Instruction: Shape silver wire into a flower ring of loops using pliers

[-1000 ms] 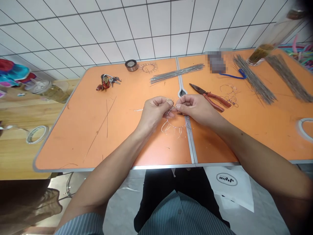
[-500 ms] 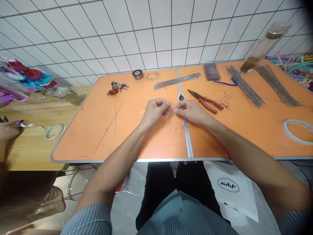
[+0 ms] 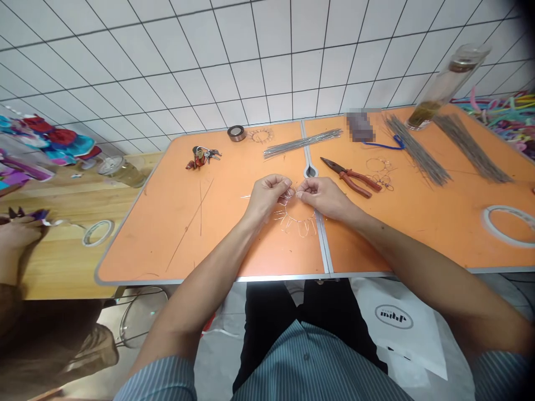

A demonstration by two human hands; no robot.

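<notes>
Between my two hands is a thin wire ring [image 3: 299, 221] with several small loops standing out around its rim. My left hand [image 3: 270, 195] pinches it at the upper left, thumb against the fingers. At its upper right my right hand [image 3: 324, 196] is closed in a pinch on the wire. The fingertips of both hands almost meet, and the exact bit of wire under them is too fine to make out. A pair of pliers [image 3: 351, 177] with red handles lies beyond my right hand. Behind the hands lies a bundle of straight wires [image 3: 303, 143].
On the orange table [image 3: 146, 234] are keys [image 3: 203, 157], a dark tape roll [image 3: 237, 133], another looped wire ring [image 3: 261, 135], grey wire bundles [image 3: 418, 150], a white tape ring [image 3: 487, 223] and a glass bottle [image 3: 447, 83]. At left, a co-worker's hand [image 3: 20, 231] holds something purple.
The view has shifted slightly, so the table sits a little lower. Both hands still pinch the wire ring, with only small finger movement.
</notes>
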